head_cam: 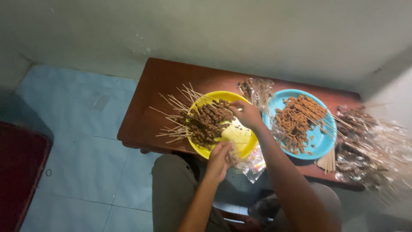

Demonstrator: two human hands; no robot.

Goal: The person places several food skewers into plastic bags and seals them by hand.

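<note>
Left hand [220, 158] was at the near rim of the yellow plate [240, 141], grip closed on what looked like a thin wooden skewer; the item itself was too small to confirm. Right hand [245, 114] reached over the far side of the same plate, fingers curled down onto the heap of dark meat skewers [208, 122]; grip looked pinched on a piece, but whether it held anything could not be told.

The plate sat on the brown wooden table [159, 81], its near edge overhanging the table front above the person's lap. Skewer sticks fanned out past the plate's left rim.

Risks judged from this layout:
- Downward pressure from the left hand on the overhanging rim could tip the plate off the table onto the knees or the tiled floor [81, 141].
- The projecting sticks could catch a sleeve or wrist and drag the heap sideways.
- Sharp stick ends pointed near the left fingers; a slip while threading could prick them.

Further right, just beside the yellow plate, stood a blue plate [315, 148] of lighter brown skewers, also partly over the table edge. A bundle of bare sticks [328, 162] lay at its near rim, and clear plastic bags of skewers [365, 146] at the far right, blurred. A right forearm sweep could knock the blue plate.
</note>
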